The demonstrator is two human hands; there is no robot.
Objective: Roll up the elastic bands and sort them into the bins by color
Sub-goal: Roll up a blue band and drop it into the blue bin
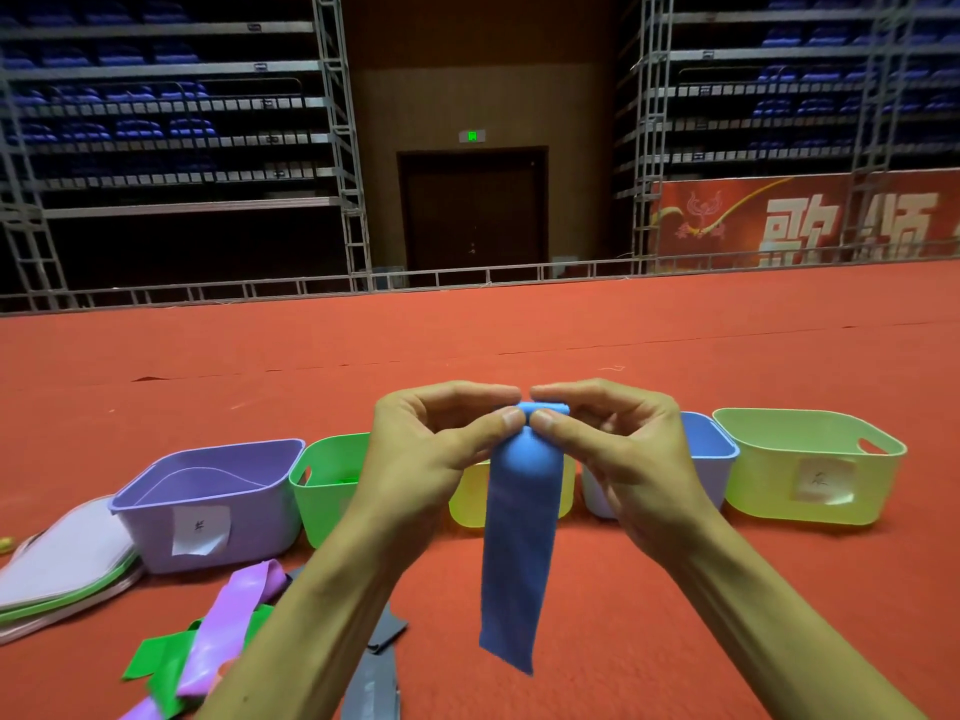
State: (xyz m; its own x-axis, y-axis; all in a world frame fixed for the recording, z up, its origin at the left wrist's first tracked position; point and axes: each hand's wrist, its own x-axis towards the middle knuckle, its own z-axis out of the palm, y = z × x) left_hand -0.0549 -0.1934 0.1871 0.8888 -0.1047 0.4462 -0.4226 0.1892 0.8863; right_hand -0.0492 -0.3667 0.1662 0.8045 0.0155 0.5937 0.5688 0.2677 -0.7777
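Observation:
A blue elastic band [519,537] hangs down in front of me, its top end folded over. My left hand [436,449] and my right hand [613,449] pinch that top end between thumbs and fingers, side by side. Behind my hands a row of bins stands on the red floor: a purple bin [208,504], a green bin [327,485], a yellow bin [467,501] mostly hidden by the band, a blue bin [711,459] and a light green bin [810,465].
Loose bands lie on the floor at lower left: a purple band [228,626], a green band [161,662] and a grey band [379,667]. Flat pale lids [62,569] are stacked to the left. A railing and shelving stand far behind.

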